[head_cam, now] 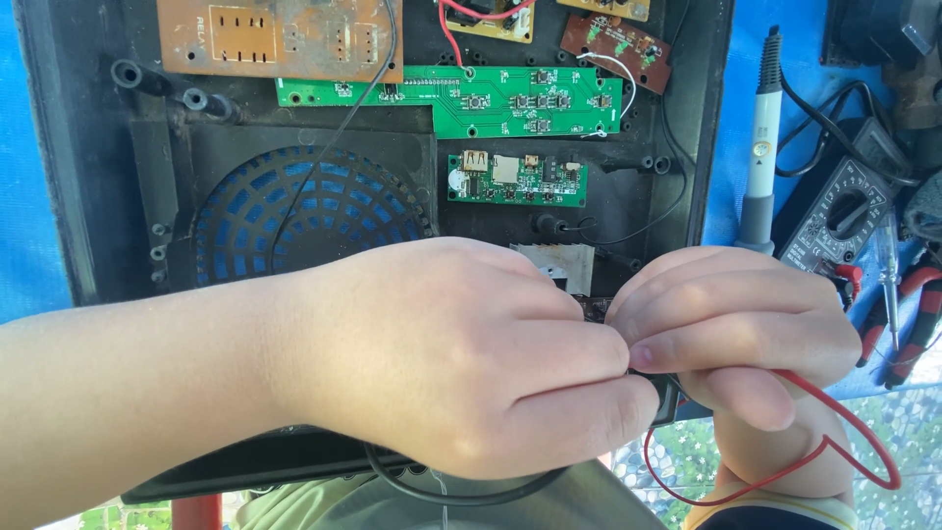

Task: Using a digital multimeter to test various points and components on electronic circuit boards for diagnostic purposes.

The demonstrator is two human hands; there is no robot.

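Around my hands lay an open black plastic housing [118, 196], its round speaker grille [304, 211] showing blue through the slots. Inside it I counted two green circuit boards, a long one with push buttons [491, 98] and a smaller one with a socket [517, 179] below it. There were also three brownish boards along the top edge: a large copper-coloured one [280, 37], a yellowish one [491, 20] and a dark red one [616, 47]. To the right, on the blue cloth [736, 118], one soldering iron [760, 147] stood with its tip toward the top of the view. One multimeter [842, 211] lay beside it, with red-handled pliers [917, 314] further right.

My left hand [461, 363] and right hand [736, 329] met near the lower edge of the housing, knuckles touching. They covered nearly all of a small dark part [594, 309] pinched between them, so its long axis and heading could not be told. Both hands were curled tight, fingertips pressed together around it. My right hand also held one red wire [844, 442], which looped down and right from under the fingers. One black cable [432, 491] curved below my left hand. The hands themselves blocked the view of the metal plate [559, 260] just above them.
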